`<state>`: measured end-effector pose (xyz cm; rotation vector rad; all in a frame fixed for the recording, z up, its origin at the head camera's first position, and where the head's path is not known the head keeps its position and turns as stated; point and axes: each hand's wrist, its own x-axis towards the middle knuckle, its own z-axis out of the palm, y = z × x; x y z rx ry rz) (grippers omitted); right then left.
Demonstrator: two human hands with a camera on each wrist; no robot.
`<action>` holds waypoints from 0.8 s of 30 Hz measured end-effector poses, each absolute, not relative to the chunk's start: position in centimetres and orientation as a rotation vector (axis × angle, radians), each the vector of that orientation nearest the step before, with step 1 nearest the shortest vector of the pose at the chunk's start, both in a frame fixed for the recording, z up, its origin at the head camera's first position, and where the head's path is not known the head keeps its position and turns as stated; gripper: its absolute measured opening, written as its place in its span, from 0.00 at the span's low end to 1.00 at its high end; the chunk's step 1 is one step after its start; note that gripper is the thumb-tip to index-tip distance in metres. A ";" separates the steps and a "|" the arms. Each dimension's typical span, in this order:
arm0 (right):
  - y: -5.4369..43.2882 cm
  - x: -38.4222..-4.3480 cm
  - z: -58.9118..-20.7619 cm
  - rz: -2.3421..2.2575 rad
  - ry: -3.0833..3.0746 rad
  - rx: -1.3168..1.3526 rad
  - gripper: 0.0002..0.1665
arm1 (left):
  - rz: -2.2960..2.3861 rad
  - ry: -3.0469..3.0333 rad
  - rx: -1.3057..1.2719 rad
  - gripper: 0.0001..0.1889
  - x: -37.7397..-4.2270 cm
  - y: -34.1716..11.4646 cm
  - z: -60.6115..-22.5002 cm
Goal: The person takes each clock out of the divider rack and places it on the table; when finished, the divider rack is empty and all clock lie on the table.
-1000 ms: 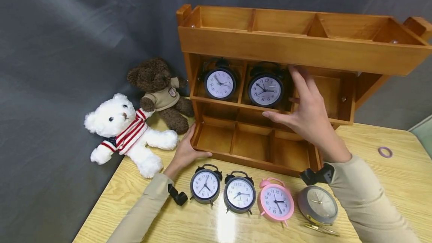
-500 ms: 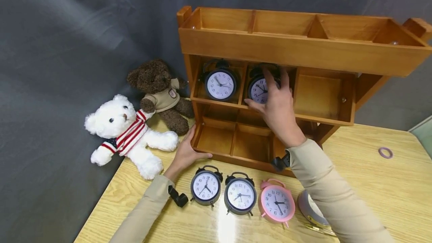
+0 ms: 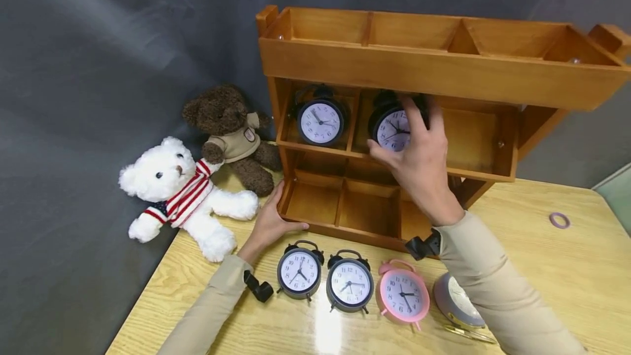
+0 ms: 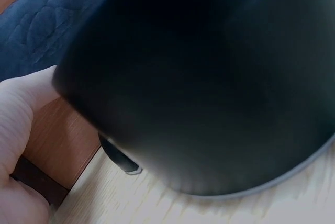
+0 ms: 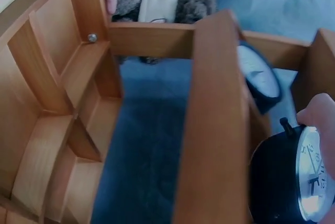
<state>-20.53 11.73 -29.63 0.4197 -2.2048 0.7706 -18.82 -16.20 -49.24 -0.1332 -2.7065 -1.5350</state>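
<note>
My right hand point(image 3: 421, 160) grips a black alarm clock point(image 3: 391, 130) in the middle compartment of the wooden shelf's point(image 3: 424, 73) second tier, fingers over its top and thumb at its lower front. In the right wrist view the clock's black body point(image 5: 275, 182) shows beside my fingers. A second black alarm clock point(image 3: 320, 122) stands in the left compartment. My left hand point(image 3: 270, 223) holds the shelf's lower left corner, thumb along the front board and fingers against the side. A dark rounded body point(image 4: 199, 93) fills most of the left wrist view.
On the table point(image 3: 522, 234) before the shelf lie two dark grey alarm clocks point(image 3: 298, 272) point(image 3: 350, 284), a pink alarm clock point(image 3: 403, 295) and a grey-and-gold clock point(image 3: 458, 300). A white teddy bear point(image 3: 167, 179) and brown teddy bear point(image 3: 229, 125) sit left. A purple ring point(image 3: 559, 220) lies right.
My right hand has come left from beside the middle-compartment clock and taken hold of it. Since half a second ago, hand and clock have shifted slightly right. My left hand stays put.
</note>
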 end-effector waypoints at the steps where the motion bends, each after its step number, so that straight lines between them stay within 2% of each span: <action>1: 12.0 -20.1 -29.3 0.769 -2.190 0.423 0.49 | -1.540 -2.702 -0.134 0.68 -18.8 -16.2 -49.2; 6: 13.6 -17.4 -28.1 0.762 -2.176 0.405 0.46 | -1.529 -2.717 -0.137 0.68 -18.8 -16.1 -49.0; 13: 16.4 -13.8 -27.6 0.798 -2.261 0.403 0.48 | -1.531 -2.723 -0.103 0.68 -18.6 -16.5 -49.2; 18: 19.5 -10.4 -28.3 0.796 -2.316 0.349 0.52 | -1.536 -2.733 -0.105 0.68 -18.5 -16.5 -49.2; 24: 24.9 -6.0 -30.7 0.726 -2.437 0.148 0.56 | -1.526 -2.749 -0.113 0.68 -18.6 -16.2 -49.0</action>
